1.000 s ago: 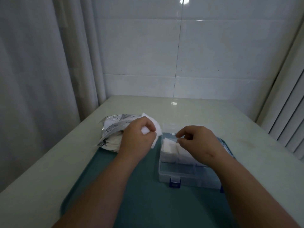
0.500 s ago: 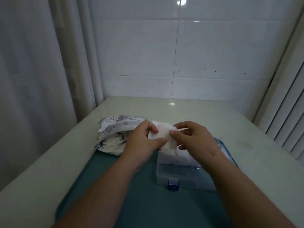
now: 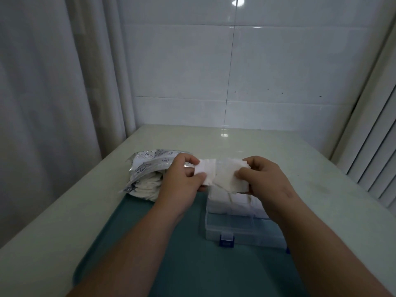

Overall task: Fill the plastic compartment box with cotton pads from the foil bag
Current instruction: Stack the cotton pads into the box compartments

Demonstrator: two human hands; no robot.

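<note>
Both hands hold white cotton pads above the far side of the clear plastic compartment box (image 3: pixel 231 230). My left hand (image 3: pixel 182 181) pinches a small stack of cotton pads (image 3: pixel 206 172). My right hand (image 3: pixel 265 179) pinches one cotton pad (image 3: pixel 230 177) that is drawn sideways off that stack. The box has a blue latch at its near edge; its far compartments hold white pads, its near ones look empty. The foil bag (image 3: pixel 147 166) lies to the left, open, with more white pads showing at its mouth.
Box and bag rest on a teal tray (image 3: pixel 171 260) on a pale table (image 3: pixel 53 211). A curtain hangs at the left, a tiled wall stands behind, and slatted blinds (image 3: pixel 377 157) close off the right.
My left hand carried the pads from beside the bag toward the box. My right hand rose from the box, met it, and now pulls one pad away to the right.
</note>
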